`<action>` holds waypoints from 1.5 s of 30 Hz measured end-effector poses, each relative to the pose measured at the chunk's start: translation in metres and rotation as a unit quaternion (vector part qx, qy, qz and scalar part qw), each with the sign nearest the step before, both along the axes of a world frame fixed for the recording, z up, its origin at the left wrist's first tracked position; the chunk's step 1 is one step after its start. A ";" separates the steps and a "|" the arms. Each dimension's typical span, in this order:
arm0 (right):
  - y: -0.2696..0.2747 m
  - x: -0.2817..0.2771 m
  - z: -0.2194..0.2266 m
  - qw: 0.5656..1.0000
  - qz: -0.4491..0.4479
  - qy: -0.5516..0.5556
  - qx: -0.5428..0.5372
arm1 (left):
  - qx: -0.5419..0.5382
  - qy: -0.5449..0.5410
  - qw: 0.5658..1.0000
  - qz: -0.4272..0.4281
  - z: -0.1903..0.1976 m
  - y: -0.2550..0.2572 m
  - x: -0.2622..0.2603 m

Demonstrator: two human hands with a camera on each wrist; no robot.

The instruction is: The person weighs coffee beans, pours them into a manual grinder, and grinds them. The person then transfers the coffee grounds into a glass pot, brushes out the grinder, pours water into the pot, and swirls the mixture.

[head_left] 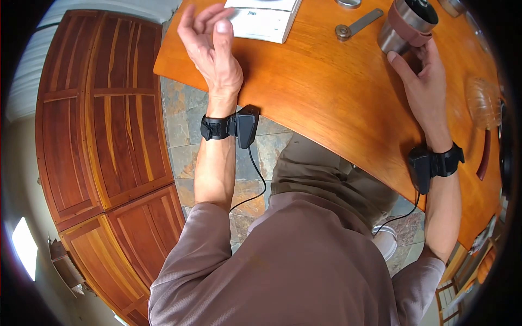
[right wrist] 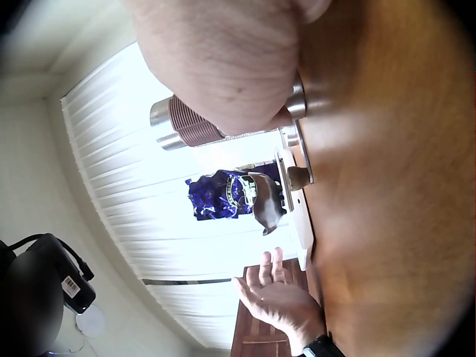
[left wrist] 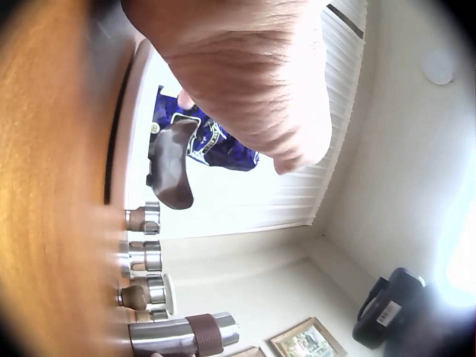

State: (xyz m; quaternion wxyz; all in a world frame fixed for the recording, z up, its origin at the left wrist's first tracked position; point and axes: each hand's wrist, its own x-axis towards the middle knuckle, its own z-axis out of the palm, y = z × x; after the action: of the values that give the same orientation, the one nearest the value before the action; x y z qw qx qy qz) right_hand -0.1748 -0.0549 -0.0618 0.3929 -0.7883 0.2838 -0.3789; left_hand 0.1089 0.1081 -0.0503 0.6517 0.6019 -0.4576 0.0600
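In the head view, my right hand (head_left: 427, 89) grips the lower part of a steel cylinder (head_left: 392, 39) with a brown ribbed band, thumb on the near side. The cylinder (right wrist: 165, 123) is partly hidden behind the hand (right wrist: 223, 67) in the right wrist view. My left hand (head_left: 213, 54) is raised, palm up with fingers loosely bent and holding nothing, beside a white flat device (head_left: 266, 27) on the table. A dark curved piece (left wrist: 172, 163) stands before a shiny blue bag (left wrist: 227, 152) in the left wrist view.
On the wooden table (head_left: 326, 92), a round metal piece with a flat handle (head_left: 367, 22) lies between device and cylinder. Farther right are a clear ribbed object (head_left: 483, 103) and a dark red handle (head_left: 483, 157). Several small steel containers (left wrist: 145, 256) stand in a row.
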 end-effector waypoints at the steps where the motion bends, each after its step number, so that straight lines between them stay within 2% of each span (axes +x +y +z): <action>1: 0.000 0.000 0.001 1.000 0.001 0.005 0.005 | 0.000 0.000 1.000 -0.001 0.000 0.002 0.000; 3: 0.002 0.001 0.001 1.000 0.005 -0.007 0.009 | 0.086 -0.017 0.984 -0.156 0.000 0.007 0.001; 4: 0.002 0.002 0.001 1.000 0.010 -0.020 0.013 | 0.089 -0.038 0.982 -0.160 -0.002 0.005 0.000; 5: 0.003 0.001 0.001 1.000 0.010 -0.020 0.013 | 0.127 -0.124 0.976 -0.127 0.002 0.006 0.000; 8: 0.003 0.001 0.001 1.000 0.004 -0.011 0.014 | 0.166 -0.169 0.964 -0.124 0.007 0.002 -0.003; 10: 0.001 0.000 0.000 1.000 0.008 -0.007 0.010 | 0.207 -0.265 0.935 -0.117 0.012 0.000 -0.004; 11: 0.002 0.000 0.001 1.000 0.007 -0.006 0.010 | 0.206 -0.265 0.935 -0.117 0.012 0.000 -0.006; 13: 0.002 0.001 0.001 1.000 0.004 -0.006 0.000 | 0.149 -0.214 0.962 -0.079 0.012 0.002 -0.011; 17: 0.002 0.001 0.002 1.000 0.009 -0.006 0.005 | 0.198 -0.260 0.942 -0.077 0.013 0.002 -0.007; 23: 0.004 0.003 0.004 1.000 0.000 -0.014 0.026 | 0.138 -0.292 0.944 -0.073 0.010 -0.001 -0.002; 25: 0.004 0.002 0.005 1.000 0.002 -0.007 0.016 | 0.122 -0.292 0.945 -0.078 0.009 0.003 0.001; 26: 0.004 0.002 0.006 1.000 0.000 -0.008 0.014 | 0.166 -0.278 0.942 -0.086 0.011 0.003 -0.003; 27: 0.003 0.002 0.006 1.000 0.005 -0.007 0.015 | 0.164 -0.279 0.942 -0.086 0.011 0.002 -0.003; 30: 0.005 0.003 0.007 1.000 0.010 -0.018 0.017 | 0.082 -0.270 0.958 -0.054 0.011 0.001 -0.001; 31: 0.007 0.004 0.007 0.999 0.010 -0.030 0.022 | 0.080 -0.271 0.958 -0.055 0.009 0.000 0.000; 33: 0.008 0.005 0.009 0.999 0.003 -0.029 0.028 | 0.149 -0.248 0.955 -0.060 0.007 0.000 -0.001; 38: 0.007 0.004 0.010 1.000 -0.005 -0.022 0.016 | 0.106 -0.246 0.963 -0.041 0.005 0.001 -0.001; 40: 0.007 0.003 0.011 1.000 0.002 -0.010 0.024 | 0.098 -0.123 0.987 0.041 -0.001 0.001 -0.003; 41: 0.007 0.003 0.012 1.000 0.000 -0.013 0.016 | 0.090 -0.126 0.987 0.041 0.000 0.000 -0.005; 43: 0.009 0.003 0.012 0.999 -0.017 -0.002 0.027 | 0.064 0.030 0.992 0.104 -0.001 -0.001 -0.007; 45: 0.007 0.003 0.010 1.000 -0.019 -0.003 0.014 | 0.062 0.001 0.992 0.107 -0.005 0.002 0.000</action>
State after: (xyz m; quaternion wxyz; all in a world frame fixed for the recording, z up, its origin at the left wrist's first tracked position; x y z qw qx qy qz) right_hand -0.1718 -0.0475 -0.0517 0.3974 -0.7761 0.3023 -0.3851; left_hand 0.1087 0.1102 -0.0549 0.6033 0.6870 -0.3924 0.1004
